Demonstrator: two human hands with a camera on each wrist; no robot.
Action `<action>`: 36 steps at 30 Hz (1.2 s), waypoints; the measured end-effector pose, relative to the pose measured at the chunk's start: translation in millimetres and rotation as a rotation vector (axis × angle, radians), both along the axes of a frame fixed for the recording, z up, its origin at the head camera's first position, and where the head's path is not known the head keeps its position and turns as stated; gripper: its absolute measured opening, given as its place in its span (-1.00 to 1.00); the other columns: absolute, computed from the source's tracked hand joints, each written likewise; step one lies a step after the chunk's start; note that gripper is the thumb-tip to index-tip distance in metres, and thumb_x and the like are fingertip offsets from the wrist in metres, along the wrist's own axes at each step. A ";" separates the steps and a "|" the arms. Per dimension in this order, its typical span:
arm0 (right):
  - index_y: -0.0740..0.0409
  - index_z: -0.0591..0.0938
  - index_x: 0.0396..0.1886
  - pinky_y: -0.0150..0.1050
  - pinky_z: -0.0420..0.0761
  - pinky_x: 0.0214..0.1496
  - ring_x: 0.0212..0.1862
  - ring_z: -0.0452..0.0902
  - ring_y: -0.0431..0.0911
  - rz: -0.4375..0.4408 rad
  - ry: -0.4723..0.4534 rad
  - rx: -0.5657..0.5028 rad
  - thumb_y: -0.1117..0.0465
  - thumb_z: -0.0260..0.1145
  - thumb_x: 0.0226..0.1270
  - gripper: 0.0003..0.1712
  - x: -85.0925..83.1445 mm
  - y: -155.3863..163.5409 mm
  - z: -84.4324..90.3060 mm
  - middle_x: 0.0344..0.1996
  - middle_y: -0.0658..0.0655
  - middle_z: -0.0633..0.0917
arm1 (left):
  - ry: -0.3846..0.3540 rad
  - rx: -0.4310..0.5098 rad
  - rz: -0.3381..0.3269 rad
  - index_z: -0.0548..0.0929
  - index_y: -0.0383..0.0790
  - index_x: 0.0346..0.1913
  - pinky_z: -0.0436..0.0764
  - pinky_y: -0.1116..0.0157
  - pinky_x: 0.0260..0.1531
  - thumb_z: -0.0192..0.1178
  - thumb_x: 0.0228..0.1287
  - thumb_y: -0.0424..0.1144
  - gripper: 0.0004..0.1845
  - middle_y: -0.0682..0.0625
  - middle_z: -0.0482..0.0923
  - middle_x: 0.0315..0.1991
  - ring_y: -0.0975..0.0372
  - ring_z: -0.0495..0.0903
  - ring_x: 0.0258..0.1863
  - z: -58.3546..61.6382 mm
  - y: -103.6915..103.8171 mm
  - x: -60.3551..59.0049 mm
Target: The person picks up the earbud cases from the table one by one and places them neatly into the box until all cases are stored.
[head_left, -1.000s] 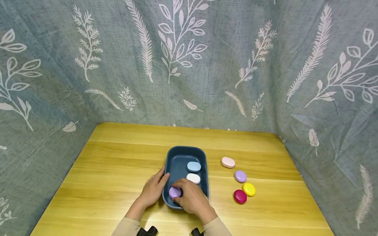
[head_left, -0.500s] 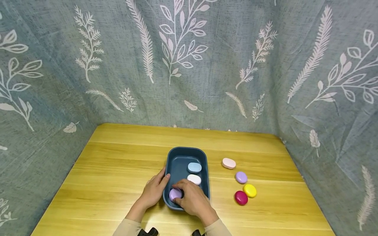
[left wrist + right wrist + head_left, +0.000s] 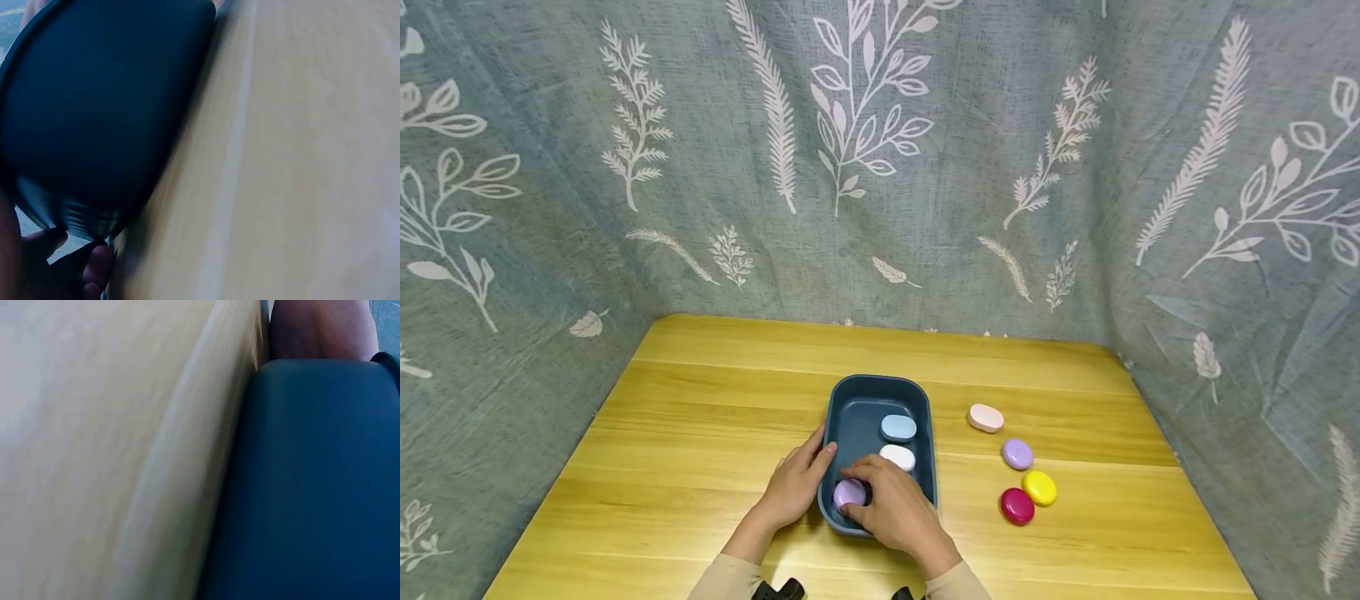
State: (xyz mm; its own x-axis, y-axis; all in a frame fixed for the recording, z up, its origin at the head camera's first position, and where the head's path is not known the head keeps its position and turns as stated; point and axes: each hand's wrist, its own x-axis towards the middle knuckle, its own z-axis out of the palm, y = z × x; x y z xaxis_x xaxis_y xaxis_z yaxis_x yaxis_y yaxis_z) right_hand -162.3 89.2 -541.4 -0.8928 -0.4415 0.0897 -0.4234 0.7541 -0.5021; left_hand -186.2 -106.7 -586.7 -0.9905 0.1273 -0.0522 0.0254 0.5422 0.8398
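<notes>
A dark blue tray point(image 3: 853, 417) with rounded corners lies on the wooden table. My left hand point(image 3: 793, 483) holds its left side, thumb at the rim and fingers along the outer wall. In the left wrist view, fingertips point(image 3: 97, 265) show at the tray's wall. My right hand point(image 3: 895, 504) reaches into the near end and pinches a round, smooth lilac disc point(image 3: 848, 495) between thumb and fingers, near the left corner. A light blue oval piece point(image 3: 898, 428) and a white oval piece point(image 3: 897, 457) lie along the tray's right side; the right hand partly covers the white one.
Right of the tray lie a pale pink oval piece point(image 3: 986, 417), a second lilac disc point(image 3: 1018, 454), a yellow disc point(image 3: 1040, 487) and a dark red disc point(image 3: 1017, 506); the last two touch. Leaf-patterned grey-green cloth point(image 3: 880, 183) hangs around the table point(image 3: 700, 417).
The whole head view has shifted slightly. Both hands and the lilac disc keep their places at the tray.
</notes>
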 end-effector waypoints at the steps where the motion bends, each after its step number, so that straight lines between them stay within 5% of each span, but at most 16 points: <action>1: 0.02 0.76 0.17 -0.10 0.64 0.18 0.13 0.65 -0.14 -0.001 0.005 -0.009 0.01 0.59 0.22 -0.48 0.1 0.5 0.7 0.08 -0.10 0.72 | 0.001 0.003 -0.003 0.21 0.03 0.64 0.19 -0.35 0.44 -0.20 0.61 0.32 -0.27 -0.15 0.38 0.53 -0.17 0.31 0.52 0.2 0.1 -0.4; 17: 0.00 0.78 0.11 -0.16 0.68 0.14 0.13 0.60 -0.21 -0.007 0.147 -0.298 0.12 0.58 0.26 -0.59 2.3 15.1 10.3 0.05 -0.16 0.68 | 0.007 0.020 -0.011 0.20 0.02 0.65 0.21 -0.35 0.45 -0.18 0.61 0.31 -0.26 -0.17 0.36 0.54 -0.20 0.30 0.53 3.3 0.7 -3.7; 36: -0.08 0.78 0.06 -0.07 0.68 0.18 0.13 0.63 -0.16 -0.106 0.232 -0.286 0.15 0.65 0.14 -0.55 5.6 60.1 30.2 0.04 -0.11 0.69 | 0.008 0.019 0.011 0.23 0.03 0.64 0.17 -0.31 0.48 -0.14 0.60 0.29 -0.28 -0.16 0.35 0.54 -0.19 0.28 0.54 -0.3 0.6 -0.5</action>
